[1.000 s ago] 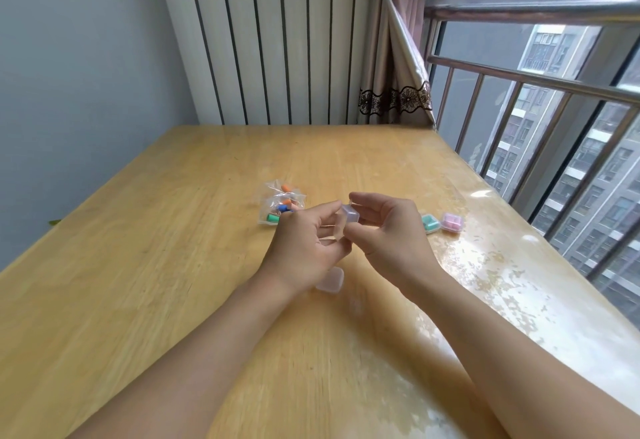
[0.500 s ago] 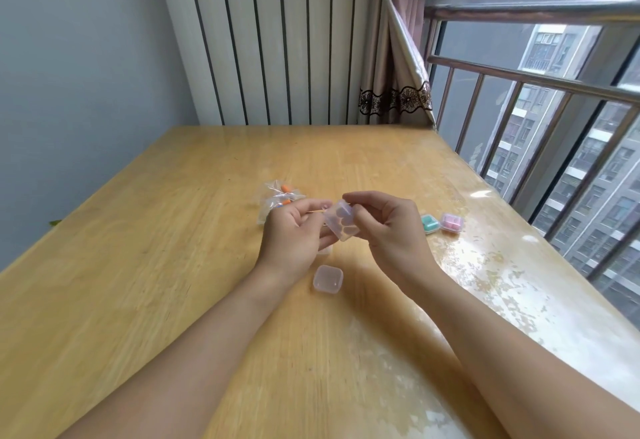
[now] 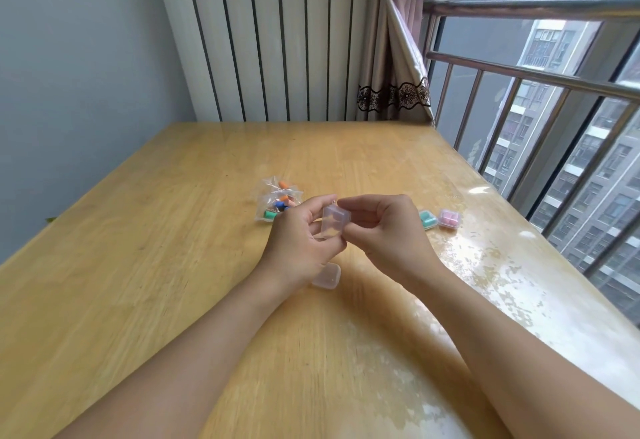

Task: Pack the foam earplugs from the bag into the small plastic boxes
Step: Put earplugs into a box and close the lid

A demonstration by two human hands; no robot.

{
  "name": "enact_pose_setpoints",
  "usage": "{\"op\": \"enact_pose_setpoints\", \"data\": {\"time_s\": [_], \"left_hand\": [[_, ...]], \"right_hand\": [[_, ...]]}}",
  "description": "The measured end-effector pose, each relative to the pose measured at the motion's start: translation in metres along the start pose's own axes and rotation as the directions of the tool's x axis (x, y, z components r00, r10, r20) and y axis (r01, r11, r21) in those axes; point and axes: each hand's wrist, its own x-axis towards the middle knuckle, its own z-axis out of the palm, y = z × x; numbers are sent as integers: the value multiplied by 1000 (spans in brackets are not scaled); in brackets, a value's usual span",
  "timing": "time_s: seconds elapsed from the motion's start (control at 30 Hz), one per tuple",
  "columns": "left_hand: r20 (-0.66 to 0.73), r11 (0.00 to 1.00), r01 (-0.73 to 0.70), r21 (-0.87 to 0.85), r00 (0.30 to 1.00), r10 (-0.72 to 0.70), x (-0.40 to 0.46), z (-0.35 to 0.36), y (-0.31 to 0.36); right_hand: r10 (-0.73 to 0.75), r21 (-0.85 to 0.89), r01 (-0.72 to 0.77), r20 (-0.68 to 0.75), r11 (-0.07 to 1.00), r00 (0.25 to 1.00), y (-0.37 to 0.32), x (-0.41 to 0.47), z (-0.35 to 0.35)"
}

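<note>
1. My left hand (image 3: 298,248) and right hand (image 3: 384,234) both pinch an empty clear box (image 3: 335,224) above the desk (image 3: 138,283).
2. Packed: teal box (image 3: 427,220), pink box (image 3: 449,220).
3. Left: earplugs in the bag (image 3: 278,204); a spare clear box (image 3: 327,276).

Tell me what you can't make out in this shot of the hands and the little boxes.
Head view only:
- Clear box gripped by left hand and right hand: fingers cover it, contents unreadable.
- Second clear box on the table: partly behind the left hand.
- Bag: earplug count too small to tell.
</note>
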Motion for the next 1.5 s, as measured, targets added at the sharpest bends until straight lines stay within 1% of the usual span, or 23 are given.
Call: {"op": "enact_pose_setpoints", "data": {"time_s": [0.23,0.3,0.37,0.4,0.47,0.5,0.57,0.63,0.73,0.8,0.87,0.97,1.03,1.13,1.27,1.5], "left_hand": [[24,999,-49,20,999,49,3,-1,3],[21,997,-64,36,998,63,4,-2,2],[15,999,-46,2,999,46,6,-4,3],[13,998,-21,-55,1000,21,6,-5,3],[3,972,48,-230,999,-49,7,-9,5],[-8,939,84,-333,996,-92,8,-10,5],[-7,850,133,-509,987,-158,8,-12,8],[28,794,165,-585,983,-183,6,-10,10],[94,758,191,-623,981,-169,2,-5,12],[107,761,179,-623,984,-144,1,-3,13],[79,806,139,-575,990,-114,1,-1,13],[0,883,69,-463,997,-78,-1,2,11],[-54,933,18,-360,998,-40,-2,2,9],[-106,971,-40,-235,994,16,-3,3,7],[-141,978,-69,-195,989,42,-2,5,6],[-189,973,-51,-226,982,7,-2,8,3]], "right_hand": [[-29,1,29,-91,1000,995,1,2,7],[-36,-1,36,-94,999,995,0,1,8],[-13,16,14,-56,1000,998,-1,3,5],[5,53,-5,-18,999,1000,0,4,2],[21,118,-26,39,993,999,1,6,-7],[-4,79,2,32,997,999,2,7,-11],[-89,-61,88,-14,994,996,2,4,-13],[-184,-145,176,-51,974,982,0,1,-7],[-338,-223,311,-94,924,936,0,2,-1],[-393,-260,354,-115,899,912,2,3,-2],[-415,-279,369,-124,886,901,3,3,-3],[-425,-293,372,-141,881,894,4,3,-2],[-435,-304,376,-154,875,887,5,3,1],[-447,-345,373,-164,861,879,6,2,4],[-457,-367,381,-147,849,877,6,4,6],[-442,-421,397,-10,816,897,5,9,2]]}}
